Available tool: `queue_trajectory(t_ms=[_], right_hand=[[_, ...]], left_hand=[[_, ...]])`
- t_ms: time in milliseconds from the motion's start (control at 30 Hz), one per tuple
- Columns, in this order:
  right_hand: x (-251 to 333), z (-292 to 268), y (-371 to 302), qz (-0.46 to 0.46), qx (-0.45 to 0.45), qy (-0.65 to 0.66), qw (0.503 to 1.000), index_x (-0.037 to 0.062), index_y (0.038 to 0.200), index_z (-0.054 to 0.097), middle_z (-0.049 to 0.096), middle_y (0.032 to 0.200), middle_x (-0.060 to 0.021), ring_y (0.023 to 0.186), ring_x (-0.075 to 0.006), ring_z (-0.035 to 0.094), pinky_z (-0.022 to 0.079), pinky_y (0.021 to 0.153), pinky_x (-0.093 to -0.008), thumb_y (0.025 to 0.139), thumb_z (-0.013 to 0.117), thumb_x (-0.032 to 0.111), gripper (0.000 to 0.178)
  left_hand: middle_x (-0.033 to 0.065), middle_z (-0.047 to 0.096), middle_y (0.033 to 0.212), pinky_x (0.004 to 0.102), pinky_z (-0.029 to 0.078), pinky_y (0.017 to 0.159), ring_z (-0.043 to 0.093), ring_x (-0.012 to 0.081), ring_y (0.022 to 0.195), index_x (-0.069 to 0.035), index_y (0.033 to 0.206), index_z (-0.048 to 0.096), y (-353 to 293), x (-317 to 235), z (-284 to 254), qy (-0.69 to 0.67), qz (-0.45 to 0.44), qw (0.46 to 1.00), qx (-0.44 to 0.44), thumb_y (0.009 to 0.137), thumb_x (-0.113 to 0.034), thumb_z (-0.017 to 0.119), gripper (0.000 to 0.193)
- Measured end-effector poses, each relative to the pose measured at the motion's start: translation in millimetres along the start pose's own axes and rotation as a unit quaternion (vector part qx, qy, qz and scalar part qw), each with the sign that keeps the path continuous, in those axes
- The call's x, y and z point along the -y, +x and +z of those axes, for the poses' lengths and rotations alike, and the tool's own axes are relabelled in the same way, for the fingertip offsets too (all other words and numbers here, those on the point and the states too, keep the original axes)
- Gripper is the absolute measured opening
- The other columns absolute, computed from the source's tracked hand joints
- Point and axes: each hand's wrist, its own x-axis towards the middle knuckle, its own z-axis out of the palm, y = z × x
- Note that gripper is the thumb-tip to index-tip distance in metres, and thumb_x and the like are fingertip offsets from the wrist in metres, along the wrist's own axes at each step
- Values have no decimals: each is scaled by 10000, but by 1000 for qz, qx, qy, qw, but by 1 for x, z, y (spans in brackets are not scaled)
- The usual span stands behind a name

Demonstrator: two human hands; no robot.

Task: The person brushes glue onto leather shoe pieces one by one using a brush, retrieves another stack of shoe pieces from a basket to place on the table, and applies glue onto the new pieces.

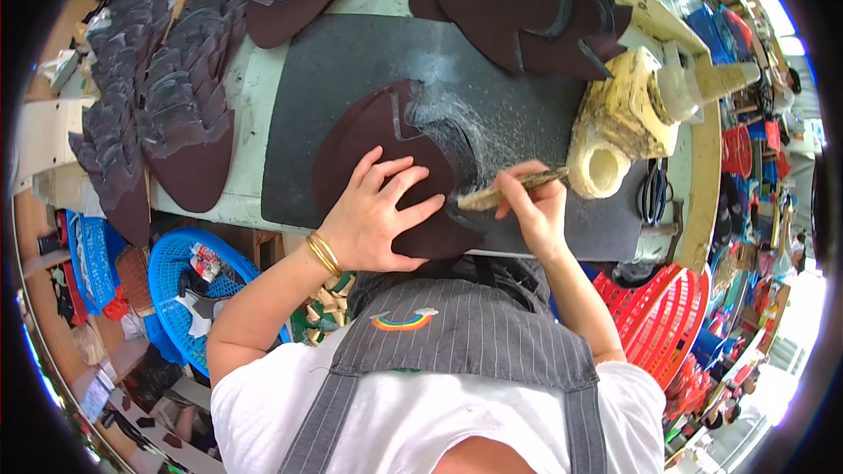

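My left hand (373, 219) lies with fingers spread on a dark brown, curved cut piece (351, 140), apparently leather or a similar sheet material. The piece rests on a black board (303, 79). Between the thumb and fingers of my right hand (537, 211) is a brush (479, 200) with pale, caked bristles. Its tip meets the piece's inner curved edge, where a greyish coating shows. Whitish streaks spread over the board beside that edge. Just right of the brush handle stands a yellowish, crusted glue container (606, 123) with a round opening.
More brown pieces (500, 17) are stacked at the far right of the board. Overlapping coated pieces (189, 158) cover the table's left side. A blue basket (167, 298) stands below left, a red basket (654, 320) below right. A translucent nozzle-shaped bottle (711, 83) lies beside the container.
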Motion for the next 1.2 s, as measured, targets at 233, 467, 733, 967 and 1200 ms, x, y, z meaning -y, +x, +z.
queue_trajectory(t_ms=[233, 467, 733, 967, 1200], right_hand=[[45, 64, 74, -73, 76, -176, 979, -33, 837, 631, 681, 721, -85, 645, -114, 643, 506, 589, -282, 863, 713, 168, 219], [62, 85, 106, -99, 188, -288, 934, -50, 838, 624, 664, 681, -133, 648, -125, 640, 511, 600, -331, 823, 705, 218, 280], [50, 51, 49, 3, 187, -245, 951, -22, 852, 636, 694, 715, -71, 673, -61, 631, 507, 566, -247, 889, 695, 139, 176], [55, 30, 16, -56, 262, -325, 907, 3, 808, 623, 667, 652, -60, 586, -84, 634, 481, 527, -236, 868, 706, 104, 144], [50, 1, -1, -39, 245, -321, 914, 2, 827, 637, 644, 667, -57, 587, -69, 603, 461, 510, -239, 825, 723, 91, 123]], left_hand=[[79, 528, 1269, 553, 322, 1071, 493, 308, 1185, -205, 1177, 667, -17, -11, 9, 30, 1, 999, -41, 598, -459, 823, 651], [50, 573, 1130, 544, 359, 1037, 537, 279, 1126, -220, 1116, 675, -26, -7, 16, 4, -6, 995, -95, 609, -458, 825, 580], [48, 586, 1090, 549, 351, 1047, 536, 273, 1108, -202, 965, 715, -30, -7, 18, -28, 7, 994, -103, 598, -433, 846, 453], [37, 564, 1072, 561, 354, 1039, 520, 273, 1130, -196, 918, 719, -27, -4, 21, -20, 17, 993, -113, 585, -420, 853, 423], [44, 560, 1079, 589, 321, 1039, 480, 326, 1215, -179, 895, 715, -25, -8, 15, -5, 3, 993, -121, 563, -397, 867, 425]])
